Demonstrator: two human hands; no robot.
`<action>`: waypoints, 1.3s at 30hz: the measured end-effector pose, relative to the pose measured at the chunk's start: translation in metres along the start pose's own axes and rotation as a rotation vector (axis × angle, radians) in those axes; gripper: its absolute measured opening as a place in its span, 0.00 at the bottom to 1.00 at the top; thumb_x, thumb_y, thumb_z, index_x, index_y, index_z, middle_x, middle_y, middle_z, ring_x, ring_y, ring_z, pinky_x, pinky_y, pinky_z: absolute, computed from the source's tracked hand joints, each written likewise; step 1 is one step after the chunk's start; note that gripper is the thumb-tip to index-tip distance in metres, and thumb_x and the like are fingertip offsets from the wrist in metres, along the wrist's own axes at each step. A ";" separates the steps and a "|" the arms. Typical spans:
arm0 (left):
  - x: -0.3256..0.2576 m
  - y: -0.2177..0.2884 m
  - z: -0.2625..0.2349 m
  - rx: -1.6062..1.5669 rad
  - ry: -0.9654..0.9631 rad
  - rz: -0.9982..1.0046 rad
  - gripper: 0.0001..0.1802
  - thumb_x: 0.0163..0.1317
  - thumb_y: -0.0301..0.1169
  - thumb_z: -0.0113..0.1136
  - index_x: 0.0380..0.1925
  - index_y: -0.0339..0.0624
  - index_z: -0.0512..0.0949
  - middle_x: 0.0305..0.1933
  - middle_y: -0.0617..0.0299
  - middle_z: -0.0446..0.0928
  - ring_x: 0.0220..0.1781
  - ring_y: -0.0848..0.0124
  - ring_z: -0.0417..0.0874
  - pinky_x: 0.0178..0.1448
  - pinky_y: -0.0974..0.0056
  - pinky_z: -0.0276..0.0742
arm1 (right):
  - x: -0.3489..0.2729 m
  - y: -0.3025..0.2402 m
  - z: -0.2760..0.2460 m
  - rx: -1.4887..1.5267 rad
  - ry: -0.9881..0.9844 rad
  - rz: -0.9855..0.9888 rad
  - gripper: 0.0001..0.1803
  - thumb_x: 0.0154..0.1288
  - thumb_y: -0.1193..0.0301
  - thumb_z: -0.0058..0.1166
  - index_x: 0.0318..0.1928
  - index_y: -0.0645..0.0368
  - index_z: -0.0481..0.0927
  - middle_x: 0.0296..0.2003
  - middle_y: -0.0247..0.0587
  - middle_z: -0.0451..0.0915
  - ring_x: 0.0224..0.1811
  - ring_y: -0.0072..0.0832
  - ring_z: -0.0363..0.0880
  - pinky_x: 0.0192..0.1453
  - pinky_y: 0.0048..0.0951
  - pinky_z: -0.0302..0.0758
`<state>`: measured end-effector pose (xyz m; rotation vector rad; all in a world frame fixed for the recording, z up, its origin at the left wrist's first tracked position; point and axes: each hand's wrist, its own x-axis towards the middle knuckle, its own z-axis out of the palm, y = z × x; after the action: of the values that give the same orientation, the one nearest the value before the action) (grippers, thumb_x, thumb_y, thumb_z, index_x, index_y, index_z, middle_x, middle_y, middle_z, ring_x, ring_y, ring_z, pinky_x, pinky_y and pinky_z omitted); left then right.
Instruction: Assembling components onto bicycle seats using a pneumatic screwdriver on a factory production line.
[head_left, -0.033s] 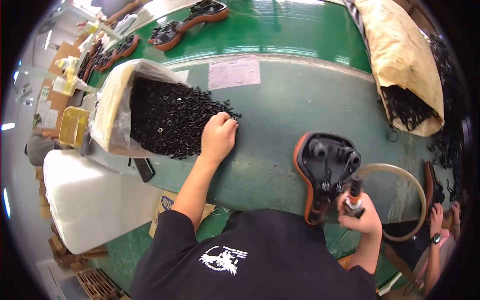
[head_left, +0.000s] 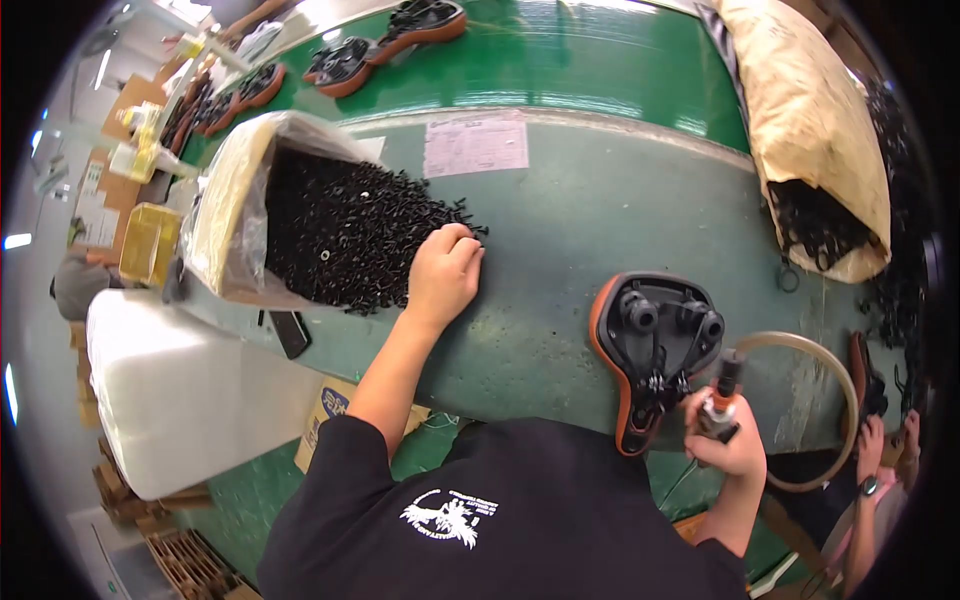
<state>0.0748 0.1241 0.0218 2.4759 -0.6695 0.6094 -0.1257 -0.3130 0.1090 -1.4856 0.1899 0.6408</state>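
Observation:
A bicycle saddle (head_left: 655,350) lies underside up near the table's front edge, black inside with an orange-brown rim. Just right of its narrow end, my right hand (head_left: 730,440) is wrapped round a power screwdriver (head_left: 728,385), whose black tip points away from me. My left hand (head_left: 445,275) rests at the right edge of a heap of small black screws (head_left: 350,230). Its fingers are curled together at the pile, and whatever is between them is hidden. The screws spill from a tipped, plastic-lined box (head_left: 232,215).
A brown paper sack (head_left: 810,130) of black parts lies at right. A curved hose (head_left: 845,385) loops beside my right hand. Several saddles (head_left: 340,68) sit on the green surface beyond. A phone (head_left: 290,333) and pink sheet (head_left: 475,143) are on the table. Another person's hand (head_left: 870,445) is at far right.
My right hand and the screwdriver have shifted slightly right, so the tip is now off the saddle's inside. My left hand stays at the screw heap.

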 end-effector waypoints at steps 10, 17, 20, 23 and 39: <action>-0.018 0.158 0.001 -1.931 -0.633 -0.602 0.11 0.78 0.21 0.63 0.57 0.37 0.82 0.49 0.61 0.86 0.46 0.72 0.88 0.53 0.64 0.87 | 0.007 -0.064 0.071 0.417 0.208 -1.212 0.18 0.69 0.76 0.62 0.51 0.56 0.67 0.45 0.45 0.77 0.27 0.30 0.81 0.39 0.37 0.83; -0.022 0.173 0.014 -2.138 -0.699 -0.599 0.11 0.74 0.17 0.65 0.54 0.31 0.88 0.49 0.52 0.85 0.44 0.66 0.89 0.51 0.61 0.88 | 0.019 -0.076 0.073 0.307 0.013 -1.238 0.18 0.69 0.83 0.57 0.54 0.56 0.67 0.46 0.47 0.78 0.31 0.32 0.85 0.43 0.43 0.87; -0.019 0.173 0.017 -2.031 -0.737 -0.533 0.11 0.73 0.16 0.66 0.52 0.31 0.88 0.49 0.52 0.86 0.42 0.66 0.90 0.49 0.62 0.87 | 0.017 -0.073 0.076 0.308 0.018 -1.227 0.19 0.68 0.84 0.57 0.55 0.57 0.67 0.46 0.49 0.78 0.33 0.33 0.85 0.44 0.44 0.87; -0.012 0.172 0.014 -1.921 -0.781 -0.513 0.10 0.76 0.20 0.64 0.52 0.30 0.88 0.49 0.51 0.86 0.39 0.68 0.89 0.46 0.63 0.87 | 0.018 -0.070 0.076 0.298 0.021 -1.246 0.19 0.69 0.83 0.59 0.56 0.58 0.68 0.47 0.53 0.80 0.36 0.36 0.87 0.46 0.45 0.88; 0.033 0.152 0.067 -0.488 -0.058 0.183 0.33 0.42 0.28 0.79 0.53 0.41 0.84 0.48 0.52 0.85 0.51 0.52 0.87 0.54 0.52 0.86 | 0.037 -0.081 0.064 -0.063 0.170 -1.286 0.22 0.69 0.83 0.53 0.61 0.56 0.68 0.51 0.53 0.76 0.36 0.32 0.82 0.49 0.48 0.82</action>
<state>0.0344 -0.0392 0.0396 1.9981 -0.9487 0.3824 -0.0708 -0.2380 0.1668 -1.3902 -0.6342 -0.5207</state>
